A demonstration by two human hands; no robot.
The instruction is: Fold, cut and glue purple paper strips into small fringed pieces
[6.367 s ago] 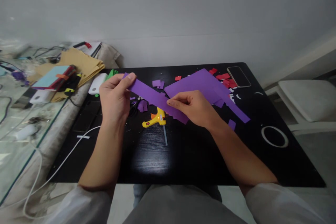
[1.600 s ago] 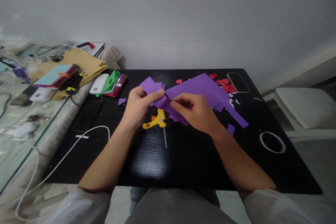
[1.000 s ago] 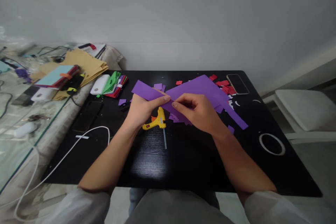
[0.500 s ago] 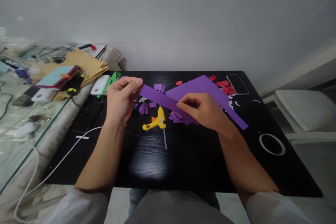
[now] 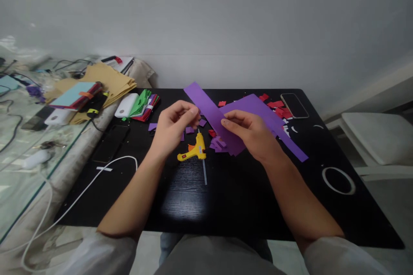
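Note:
A long purple paper strip (image 5: 211, 114) tilts up over the black table (image 5: 226, 197), its far end free in the air. My right hand (image 5: 253, 133) is closed on the strip's lower part. My left hand (image 5: 174, 126) is curled, thumb against fingertips, pinching at the strip's left edge near its middle. Just below both hands lies a yellow glue gun (image 5: 193, 151). A bigger purple sheet (image 5: 261, 109) lies flat behind my right hand, and small purple scraps (image 5: 218, 142) sit under the strip.
Red scraps (image 5: 278, 105) and a phone (image 5: 294, 105) lie at the back right, a white ring (image 5: 338, 179) at the right. Green and red paper (image 5: 143, 104), a white power bank (image 5: 125, 105), a dark phone (image 5: 111, 142) and a white cable (image 5: 97, 176) lie left. A white chair (image 5: 377, 137) stands beside the table.
My left hand let go of the strip's far end and slid right toward its middle. The strip swung up, its far end now raised and free. My right hand stayed on it.

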